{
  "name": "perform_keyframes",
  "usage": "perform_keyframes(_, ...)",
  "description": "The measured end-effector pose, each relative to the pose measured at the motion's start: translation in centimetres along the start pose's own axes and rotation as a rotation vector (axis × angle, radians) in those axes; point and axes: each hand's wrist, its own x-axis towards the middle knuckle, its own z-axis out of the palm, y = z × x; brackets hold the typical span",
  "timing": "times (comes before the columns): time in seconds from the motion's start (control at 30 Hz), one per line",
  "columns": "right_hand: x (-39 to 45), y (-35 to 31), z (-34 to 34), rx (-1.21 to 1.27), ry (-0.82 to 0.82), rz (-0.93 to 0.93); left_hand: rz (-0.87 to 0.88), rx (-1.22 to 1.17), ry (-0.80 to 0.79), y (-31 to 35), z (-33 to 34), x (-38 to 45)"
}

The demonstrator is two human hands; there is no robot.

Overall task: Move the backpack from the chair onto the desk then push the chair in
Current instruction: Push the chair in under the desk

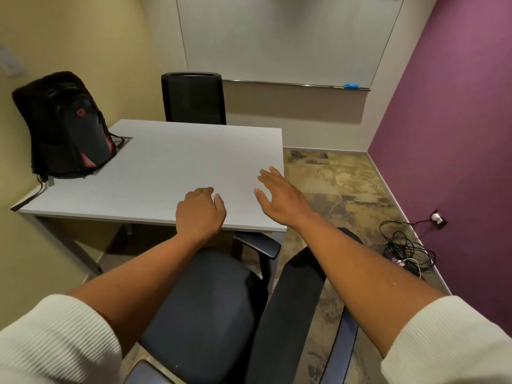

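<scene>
A black backpack [65,126] with red trim stands upright on the far left corner of the grey desk [171,173], leaning against the yellow wall. The dark office chair [205,309] sits below me, turned sideways, its seat bare and its backrest [291,306] to the right; one armrest [260,243] is just under the desk's near edge. My left hand [201,213] hovers over the near desk edge with fingers loosely curled, holding nothing. My right hand [277,196] is spread, fingers apart, above the desk's near right corner.
A second black chair [194,98] is tucked in at the desk's far side. A whiteboard [285,37] covers the back wall. Tangled black cables and a charger [404,250] lie on the floor by the purple wall [448,139]. Patterned floor [332,178] lies right of the desk.
</scene>
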Motion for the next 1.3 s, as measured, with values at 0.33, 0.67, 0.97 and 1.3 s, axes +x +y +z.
perform_keyframes(0.33, -0.6, 3.5, 0.8, 0.033, -0.098, -0.117, -0.156, 0.015, 0.073, 3.8, 2.0, -2.8)
perform_keyframes(0.67, -5.4, 7.4, -2.3, 0.119, -0.322, -0.385, -0.469, 0.044, 0.234, 9.5, 3.1, -13.8)
perform_keyframes(0.97, -11.3, 10.6, -4.6, 0.136, -0.446, -0.520, -0.623, 0.039, 0.299, 13.9, 6.0, -22.9)
perform_keyframes(1.3, -13.5, 13.7, -3.5, 0.057, -0.528, -0.523, -0.726, -0.012, 0.309, 15.9, 9.9, -27.9)
